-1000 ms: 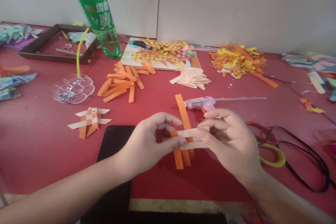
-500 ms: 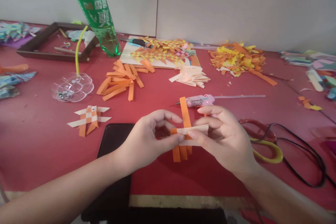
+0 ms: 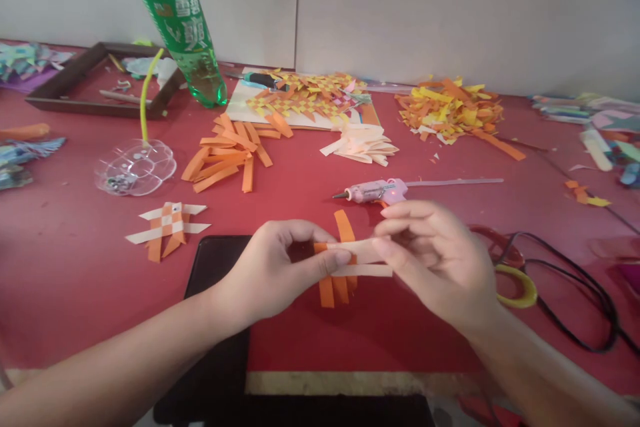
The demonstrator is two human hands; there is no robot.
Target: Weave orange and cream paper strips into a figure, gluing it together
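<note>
The orange strip [image 3: 345, 227] no longer overlaps the pink glue gun [image 3: 371, 192].

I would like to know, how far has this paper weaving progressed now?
Looks done: the small orange-and-cream woven paper figure with an eye, lying at left. In hand: a partly woven piece of orange and cream paper strips; the left hand pinches it, the right hand holds cream ends. Probably left: tightening and finishing, since its long strips stick out loosely and no eye is visible on it.
</note>
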